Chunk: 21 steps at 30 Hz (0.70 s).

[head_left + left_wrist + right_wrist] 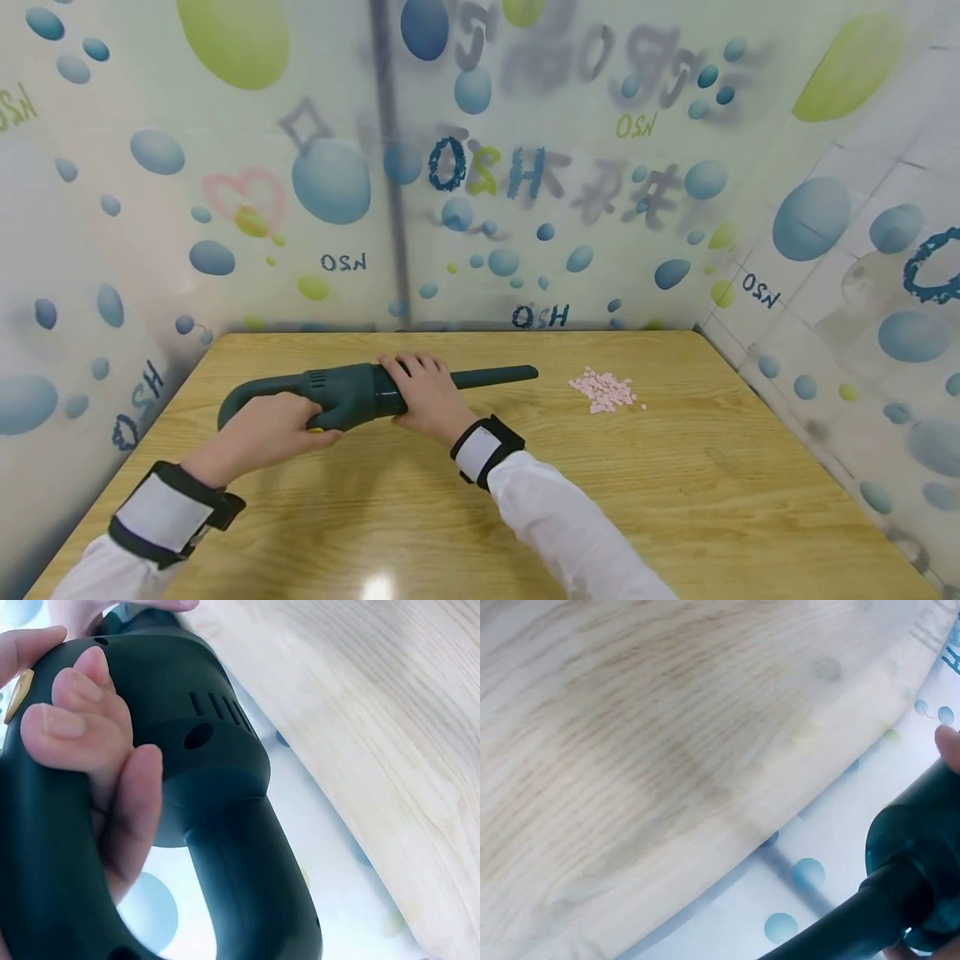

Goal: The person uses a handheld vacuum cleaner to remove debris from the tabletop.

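A dark green handheld vacuum cleaner (pixel 345 393) is held level over the table, its long narrow nozzle (pixel 498 377) pointing right. My left hand (pixel 262 429) grips its looped handle; the left wrist view shows the fingers (pixel 90 742) curled round it, close to a yellow button (pixel 19 696). Farther forward, my right hand (pixel 431 396) holds the front barrel from above, fingers over the top. In the right wrist view only the barrel's front, the nozzle's base (pixel 855 922) and a fingertip or two show. Small pale pink scraps (pixel 603 390) lie scattered on the table, right of the nozzle tip.
The wood-grain table (pixel 675 500) reaches back to a wall covering (pixel 480 250) printed with blue and green drops. Similar printed panels stand along the left and right sides. Both wrists wear black and white bands (pixel 487 450).
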Available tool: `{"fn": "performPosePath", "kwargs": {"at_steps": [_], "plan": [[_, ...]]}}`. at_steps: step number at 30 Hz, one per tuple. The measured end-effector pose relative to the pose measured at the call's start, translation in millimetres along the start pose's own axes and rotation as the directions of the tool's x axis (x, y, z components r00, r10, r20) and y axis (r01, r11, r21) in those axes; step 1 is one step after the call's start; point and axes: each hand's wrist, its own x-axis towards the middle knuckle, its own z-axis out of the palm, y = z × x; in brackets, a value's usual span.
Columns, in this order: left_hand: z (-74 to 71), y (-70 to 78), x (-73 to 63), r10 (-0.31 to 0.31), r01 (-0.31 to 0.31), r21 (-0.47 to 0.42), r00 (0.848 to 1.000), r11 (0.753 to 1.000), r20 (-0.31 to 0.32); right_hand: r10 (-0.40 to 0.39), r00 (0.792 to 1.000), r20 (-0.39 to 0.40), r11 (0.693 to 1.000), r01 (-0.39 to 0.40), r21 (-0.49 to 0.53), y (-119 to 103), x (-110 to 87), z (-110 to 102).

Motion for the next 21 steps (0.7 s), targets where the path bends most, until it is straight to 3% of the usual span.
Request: {"fn": "performPosePath", "kwargs": {"at_steps": [6,12,15,21], "plan": [[-4.7,3.9,4.9,-0.006,0.006,-0.004,0.999,1.0,0.047,0.016,1.0,0.001,1.0,-0.016,-0.009,2,-2.6,2],[-15.9,6.2,14.4,-0.048,0.071,-0.106,0.977,0.992,0.206,0.018,0.994,0.112,0.998,-0.025,0.065,8,-3.4,-4],[-19.6,5.4,19.9,-0.016,0.068,-0.202,0.968,0.977,0.251,0.015,0.986,0.168,0.992,-0.036,0.119,11,-5.0,-4],[-20.1,3.5,29.5,0.072,0.021,-0.327,0.961,0.945,0.269,0.004,0.975,0.221,0.982,-0.046,0.184,19,-10.4,-3]]}}
